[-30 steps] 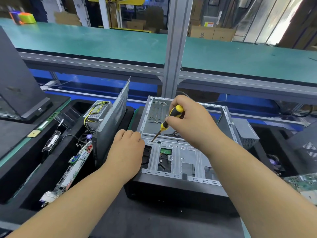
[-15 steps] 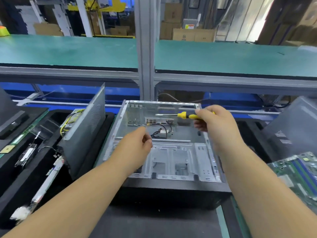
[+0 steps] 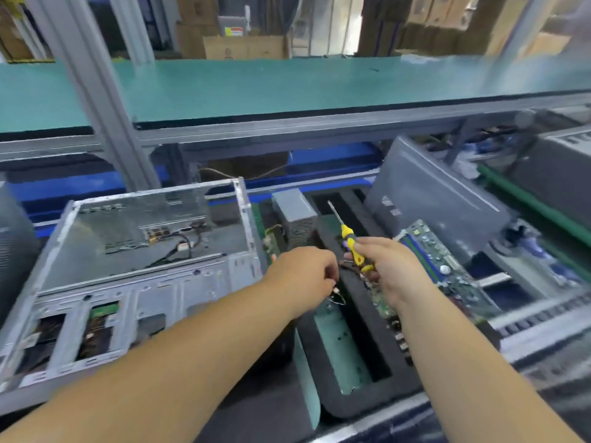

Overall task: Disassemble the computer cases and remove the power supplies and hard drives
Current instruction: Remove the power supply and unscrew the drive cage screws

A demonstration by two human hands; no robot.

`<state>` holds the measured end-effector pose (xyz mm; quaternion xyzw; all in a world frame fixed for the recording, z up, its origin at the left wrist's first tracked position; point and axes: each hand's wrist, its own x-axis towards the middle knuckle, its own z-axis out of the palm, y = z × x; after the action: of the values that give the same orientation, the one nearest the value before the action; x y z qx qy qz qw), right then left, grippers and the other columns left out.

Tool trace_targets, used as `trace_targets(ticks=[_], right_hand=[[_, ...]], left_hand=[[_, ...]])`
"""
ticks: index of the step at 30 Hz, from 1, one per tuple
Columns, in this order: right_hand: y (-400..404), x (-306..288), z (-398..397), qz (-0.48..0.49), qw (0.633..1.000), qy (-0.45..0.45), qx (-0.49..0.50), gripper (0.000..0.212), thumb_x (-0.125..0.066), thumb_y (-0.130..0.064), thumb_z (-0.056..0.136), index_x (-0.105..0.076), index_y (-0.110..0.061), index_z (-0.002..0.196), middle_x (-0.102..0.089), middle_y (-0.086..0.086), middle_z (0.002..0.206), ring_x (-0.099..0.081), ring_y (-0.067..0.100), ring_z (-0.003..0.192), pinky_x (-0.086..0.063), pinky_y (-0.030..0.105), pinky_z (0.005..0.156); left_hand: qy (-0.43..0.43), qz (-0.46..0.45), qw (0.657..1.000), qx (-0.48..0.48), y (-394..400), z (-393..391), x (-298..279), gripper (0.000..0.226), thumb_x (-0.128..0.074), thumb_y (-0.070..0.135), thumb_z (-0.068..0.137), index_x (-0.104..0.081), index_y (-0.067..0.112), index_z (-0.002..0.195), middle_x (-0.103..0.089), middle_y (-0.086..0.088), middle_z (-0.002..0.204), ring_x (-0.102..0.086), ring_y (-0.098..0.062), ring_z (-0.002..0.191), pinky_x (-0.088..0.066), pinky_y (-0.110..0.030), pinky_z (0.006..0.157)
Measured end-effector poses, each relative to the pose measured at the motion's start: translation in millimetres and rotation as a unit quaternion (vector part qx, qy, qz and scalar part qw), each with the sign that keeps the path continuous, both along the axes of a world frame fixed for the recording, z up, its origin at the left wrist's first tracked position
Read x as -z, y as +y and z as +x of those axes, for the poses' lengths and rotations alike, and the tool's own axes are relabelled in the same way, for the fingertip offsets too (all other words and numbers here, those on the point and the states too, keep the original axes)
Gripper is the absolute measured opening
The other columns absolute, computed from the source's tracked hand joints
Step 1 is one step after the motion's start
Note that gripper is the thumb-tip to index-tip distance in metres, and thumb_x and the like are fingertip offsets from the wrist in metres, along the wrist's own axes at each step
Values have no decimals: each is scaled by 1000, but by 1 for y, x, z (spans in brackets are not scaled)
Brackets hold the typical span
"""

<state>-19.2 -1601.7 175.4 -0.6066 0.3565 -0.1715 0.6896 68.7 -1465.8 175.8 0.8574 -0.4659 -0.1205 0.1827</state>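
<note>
The open grey computer case (image 3: 144,251) lies on its side at the left, with loose cables on its floor and drive bays at its near end. My right hand (image 3: 388,270) grips a yellow-handled screwdriver (image 3: 350,243) with its shaft pointing up and away, over the black foam tray (image 3: 358,340) to the right of the case. My left hand (image 3: 305,273) hovers just left of it above the same tray, fingertips pinched together on something too small to make out. A grey power supply (image 3: 295,212) sits behind the hands, beyond the tray.
A green circuit board (image 3: 443,262) lies to the right of the tray, and a grey side panel (image 3: 428,193) leans behind it. More cases stand at the far right. A green conveyor shelf (image 3: 287,87) on aluminium posts runs across the back. The frame is blurred by motion.
The view swung right. Both hands left the case interior and moved right, over the black tray. The screwdriver turned from lying sideways to pointing up and away.
</note>
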Motion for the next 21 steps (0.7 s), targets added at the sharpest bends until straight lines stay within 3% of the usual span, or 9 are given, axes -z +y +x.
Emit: trace_targets(ticks=[4, 9, 14, 18, 21], right_hand=[[-14, 10, -19, -23, 999, 24, 7, 11, -62, 0, 93, -68, 0, 102, -70, 3, 70, -60, -4, 47, -38, 8, 40], [-26, 22, -28, -39, 996, 73, -24, 15, -57, 0, 96, -64, -12, 91, -70, 3, 84, -58, -9, 46, -37, 8, 38], [-29, 33, -25, -49, 993, 101, -37, 11, -57, -2, 96, -61, -12, 96, -72, 9, 92, -57, -8, 44, -38, 11, 38], [-32, 49, -17, -74, 988, 126, -53, 10, -61, -5, 93, -60, -14, 96, -73, 5, 88, -65, 6, 63, -45, 21, 52], [-38, 73, -14, -132, 967, 206, -66, 13, -64, -12, 89, -58, -21, 96, -71, 5, 88, -65, 20, 78, -51, 33, 67]], left_hand=[[-32, 71, 996, 35, -28, -13, 14, 8, -63, 36, 90, -64, 31, 96, -65, 6, 99, -59, -20, 96, -52, -36, 80], [-25, 97, 995, 22, -36, -14, 23, 10, -63, 41, 91, -64, 31, 91, -65, 9, 94, -60, -17, 91, -51, -32, 74], [-8, 101, 995, 15, -34, -14, 20, 15, -63, 44, 91, -69, 32, 98, -67, 10, 96, -62, -15, 92, -55, -36, 80], [6, 86, 996, 3, -28, -9, 14, 8, -65, 37, 91, -70, 31, 91, -69, 10, 91, -63, -13, 88, -55, -33, 78], [23, 40, 999, -28, -16, -3, 10, 8, -70, 35, 86, -68, 31, 79, -67, 14, 82, -61, -7, 81, -53, -29, 73]])
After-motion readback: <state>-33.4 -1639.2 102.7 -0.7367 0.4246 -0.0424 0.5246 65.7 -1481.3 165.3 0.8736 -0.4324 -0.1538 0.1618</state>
